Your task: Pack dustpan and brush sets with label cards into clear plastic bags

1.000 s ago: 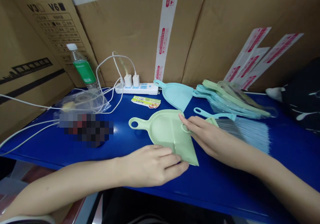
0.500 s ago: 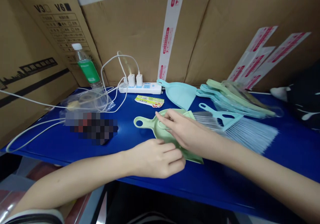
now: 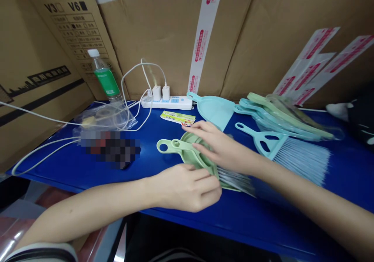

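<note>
Though apart earlier, green brush (image 3: 201,160) now in dustpan (image 3: 162,147)

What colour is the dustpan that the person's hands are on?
Pale mint green; the dustpan shows best in the head view.

On the bench (image 3: 70,164), a brush (image 3: 198,158) lies in a dustpan (image 3: 189,138) at front middle. Behind them lie a packet (image 3: 177,117), a second dustpan (image 3: 214,110) and a power strip (image 3: 168,103). A bottle (image 3: 105,78) stands back left. A second brush (image 3: 280,145) and a dustpan stack (image 3: 280,114) lie right.
</note>
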A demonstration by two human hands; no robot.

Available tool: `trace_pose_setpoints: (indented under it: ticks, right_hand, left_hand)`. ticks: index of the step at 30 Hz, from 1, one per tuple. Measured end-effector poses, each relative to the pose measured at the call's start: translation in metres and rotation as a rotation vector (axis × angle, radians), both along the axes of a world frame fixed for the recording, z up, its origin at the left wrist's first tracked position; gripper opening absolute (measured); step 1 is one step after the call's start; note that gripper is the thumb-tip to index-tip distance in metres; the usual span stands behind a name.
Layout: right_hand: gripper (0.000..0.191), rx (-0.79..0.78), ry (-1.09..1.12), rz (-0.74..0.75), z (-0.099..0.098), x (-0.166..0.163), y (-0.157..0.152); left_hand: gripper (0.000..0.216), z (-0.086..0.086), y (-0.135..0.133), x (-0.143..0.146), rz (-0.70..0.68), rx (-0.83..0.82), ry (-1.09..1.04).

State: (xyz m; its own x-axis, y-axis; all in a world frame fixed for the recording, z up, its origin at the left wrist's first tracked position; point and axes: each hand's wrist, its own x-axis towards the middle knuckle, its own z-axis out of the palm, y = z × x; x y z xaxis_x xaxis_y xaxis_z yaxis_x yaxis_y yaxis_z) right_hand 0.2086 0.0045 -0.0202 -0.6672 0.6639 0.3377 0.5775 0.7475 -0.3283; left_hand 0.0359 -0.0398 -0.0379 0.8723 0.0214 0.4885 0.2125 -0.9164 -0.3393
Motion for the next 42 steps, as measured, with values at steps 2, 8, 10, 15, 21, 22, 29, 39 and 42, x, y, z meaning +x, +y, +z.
trace_pose_setpoints:
  ticks: [2, 8, 10, 15, 21, 22, 29, 39, 42]
  right_hand:
    - [0.044, 0.128, -0.089, -0.14, -0.002, 0.024, 0.001]
    - [0.045, 0.3, -0.392, -0.396, -0.03, 0.094, 0.009]
    - [0.045, 0.291, -0.438, -0.42, -0.035, 0.104, 0.009]
    - [0.051, 0.283, -0.485, -0.399, -0.033, 0.109, 0.005]
    - [0.059, 0.299, -0.476, -0.355, -0.031, 0.115, 0.001]
    - [0.057, 0.299, -0.475, -0.36, -0.03, 0.113, 0.001]
    - [0.049, 0.255, -0.375, -0.189, -0.014, 0.076, -0.009]
    - [0.061, 0.012, -0.304, -0.048, -0.025, 0.056, -0.017]
    - [0.06, 0.008, -0.291, -0.046, -0.022, 0.056, -0.016]
  left_hand:
    - [0.019, 0.002, 0.0, -0.001, 0.045, 0.001, 0.004]
    - [0.037, 0.004, 0.002, -0.002, 0.304, -0.116, 0.182]
    - [0.036, 0.004, 0.002, -0.001, 0.313, -0.121, 0.183]
    - [0.033, 0.004, 0.003, -0.002, 0.32, -0.118, 0.185]
    - [0.031, 0.004, 0.004, -0.002, 0.327, -0.119, 0.181]
    - [0.031, 0.004, 0.004, -0.002, 0.328, -0.119, 0.179]
    - [0.029, 0.003, 0.003, -0.001, 0.371, -0.109, 0.201]
    - [0.034, 0.015, 0.011, -0.007, 0.463, -0.199, 0.208]
    - [0.026, 0.02, 0.02, -0.012, 0.57, -0.156, 0.18]
